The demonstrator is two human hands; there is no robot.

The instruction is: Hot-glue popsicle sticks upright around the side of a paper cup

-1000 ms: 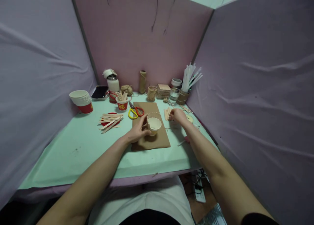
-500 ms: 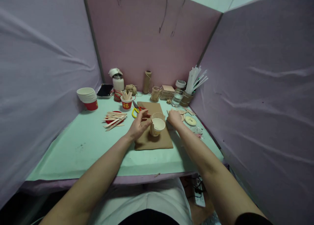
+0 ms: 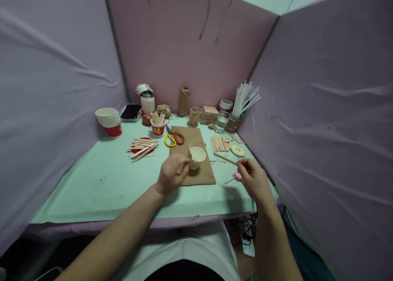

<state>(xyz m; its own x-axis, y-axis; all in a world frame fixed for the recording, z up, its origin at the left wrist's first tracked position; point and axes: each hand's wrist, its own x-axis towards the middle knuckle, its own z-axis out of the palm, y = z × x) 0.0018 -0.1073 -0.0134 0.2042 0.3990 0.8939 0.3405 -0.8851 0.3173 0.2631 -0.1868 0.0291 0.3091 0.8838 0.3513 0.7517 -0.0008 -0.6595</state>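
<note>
A paper cup [image 3: 197,155] with pieces of wooden stick around its rim stands on a brown cardboard sheet [image 3: 201,176]. My left hand [image 3: 173,172] is closed at the cup's left side, its fingertips by the rim; what they pinch, if anything, is hidden. My right hand [image 3: 253,178] holds a wooden stick [image 3: 225,159] by one end, pointing left toward the cup. Just below that hand's fingers lies a pink tool [image 3: 237,176] with a pale rod. Short wooden sticks [image 3: 220,143] lie in a row beyond the right hand.
Scissors [image 3: 174,140] with yellow and red handles lie behind the left hand. Loose sticks cover a red lid [image 3: 135,151]; a red cup [image 3: 158,128] holds more. Stacked cups [image 3: 113,129] stand far left. A water glass [image 3: 221,122] and straws [image 3: 244,99] are at the back right.
My right hand has moved right and nearer from the row of sticks, now with a stick in it. My left hand has come nearer and closed beside the cup.
</note>
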